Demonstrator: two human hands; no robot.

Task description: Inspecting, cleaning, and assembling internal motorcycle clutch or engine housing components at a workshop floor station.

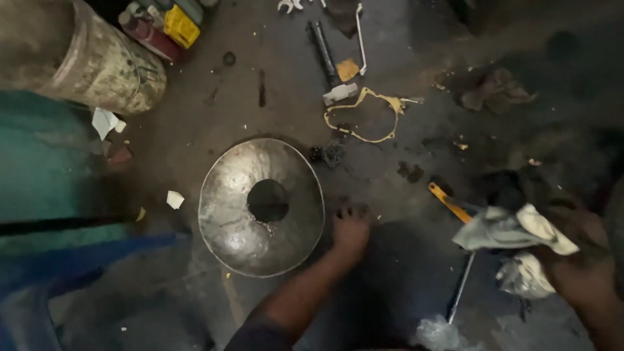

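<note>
The left hand (351,229) rests on the grimy floor (403,273), fingers (346,212) spread and holding nothing, just beside the rim of the round metal pan (224,208). The right hand (582,260) grips a pale rag (510,229), fingers closed around it. Wiping is probably best done with a firm grip, keeping the rag bunched and clear of the yellow-handled screwdriver (448,203) below it.

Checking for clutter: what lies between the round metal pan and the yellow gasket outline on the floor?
In the head view, a small dark greasy clump lies between the pan and gasket.
</note>
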